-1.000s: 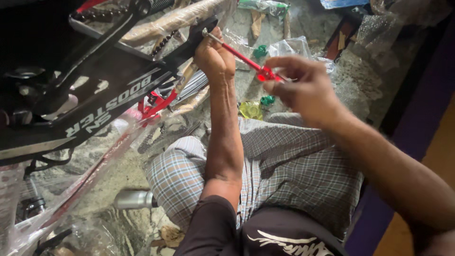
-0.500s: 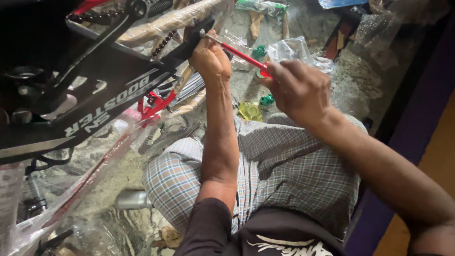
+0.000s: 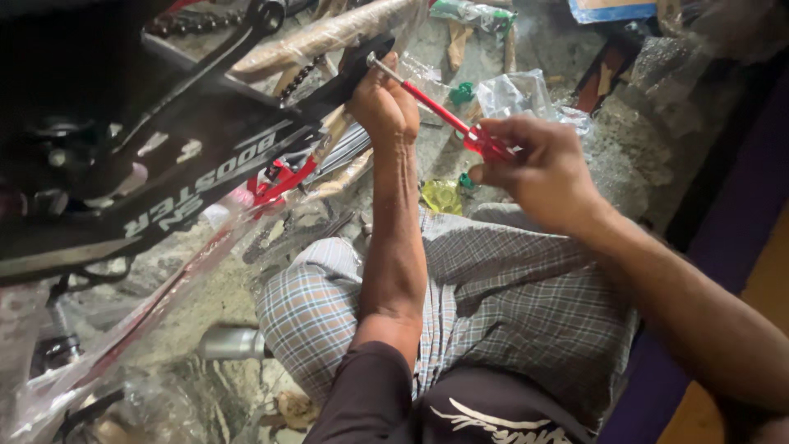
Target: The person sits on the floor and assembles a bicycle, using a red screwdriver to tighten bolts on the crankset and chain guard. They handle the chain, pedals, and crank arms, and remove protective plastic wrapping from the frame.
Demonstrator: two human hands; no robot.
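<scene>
Two hands: both [image 3: 385,105] [image 3: 538,164] pinching a red tool [image 3: 444,115] (metal-tipped).
Frame: black bicycle frame [image 3: 205,164] crowds the left hand.
Floor: plastic bags [image 3: 514,94] near.

Tool [image 3: 448,115]: red shaft, silver tip
Frame [image 3: 189,177]: black with white lettering
Shorts [image 3: 509,304]: grey, blue and white plaid
Shirt [image 3: 460,411]: black with white print
Wrapper [image 3: 441,196]: yellow-green
</scene>
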